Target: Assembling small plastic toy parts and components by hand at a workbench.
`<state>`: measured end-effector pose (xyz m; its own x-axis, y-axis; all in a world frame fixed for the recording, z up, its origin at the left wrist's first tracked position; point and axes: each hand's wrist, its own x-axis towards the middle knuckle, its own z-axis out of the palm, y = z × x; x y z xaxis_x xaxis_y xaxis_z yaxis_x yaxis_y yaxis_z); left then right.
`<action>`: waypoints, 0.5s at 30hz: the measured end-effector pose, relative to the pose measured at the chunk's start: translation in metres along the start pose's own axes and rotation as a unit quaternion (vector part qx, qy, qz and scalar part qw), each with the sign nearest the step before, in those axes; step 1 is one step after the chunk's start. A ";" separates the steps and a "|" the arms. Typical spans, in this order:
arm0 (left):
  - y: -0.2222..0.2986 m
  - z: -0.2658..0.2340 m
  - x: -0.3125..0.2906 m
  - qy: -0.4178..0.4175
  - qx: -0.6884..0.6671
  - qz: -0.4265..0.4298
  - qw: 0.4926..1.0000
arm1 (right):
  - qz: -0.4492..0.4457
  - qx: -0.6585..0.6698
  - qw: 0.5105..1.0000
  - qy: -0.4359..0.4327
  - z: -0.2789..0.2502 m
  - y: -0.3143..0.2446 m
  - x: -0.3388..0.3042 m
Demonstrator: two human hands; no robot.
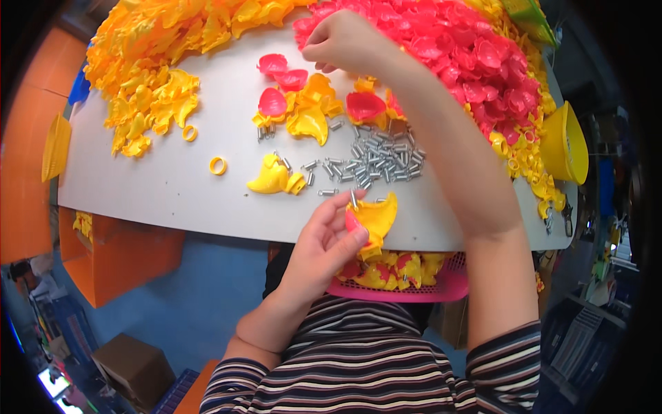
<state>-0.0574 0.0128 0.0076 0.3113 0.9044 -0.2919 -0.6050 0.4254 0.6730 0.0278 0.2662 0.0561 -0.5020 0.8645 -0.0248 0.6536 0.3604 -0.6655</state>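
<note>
Near the front edge of the table, my left hand (323, 243) is closed around a yellow plastic shell piece (376, 219) with a pink piece by its thumb. A small metal spring (354, 200) stands up at its fingertips. My right hand (348, 43) reaches far across, beside the heap of pink shell pieces (476, 62). Its fingers are curled down, and whatever they may hold is hidden. Below it lie loose pink cups (273, 103) and yellow pieces (308, 124). A pile of metal springs (386, 155) lies between my hands.
A large heap of yellow pieces (145, 41) covers the far left. Yellow rings (218, 165) and a yellow beak-like part (270, 176) lie on the white table (165, 200). In my lap rests a pink basket (414, 295) of assembled pieces. An orange bin (117, 255) stands lower left.
</note>
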 end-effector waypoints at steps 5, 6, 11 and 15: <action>-0.005 -0.002 0.006 0.055 0.013 0.047 0.997 | -0.125 0.024 0.982 0.143 -0.019 -0.008 -0.144; -0.006 0.002 0.010 0.028 0.010 0.041 0.999 | -0.144 -0.006 0.980 0.139 -0.016 -0.007 -0.171; -0.005 0.016 0.018 -0.017 0.010 0.042 0.999 | -0.202 -0.111 0.965 0.127 -0.003 0.011 -0.217; -0.006 0.025 0.015 -0.011 0.025 0.029 0.999 | -0.226 -0.157 0.950 0.145 0.000 0.013 -0.222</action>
<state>-0.0310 0.0227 0.0163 0.2924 0.9267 -0.2362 -0.5849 0.3687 0.7225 0.1479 0.0785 0.0535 -0.6249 0.6401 0.4469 0.5680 0.7655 -0.3022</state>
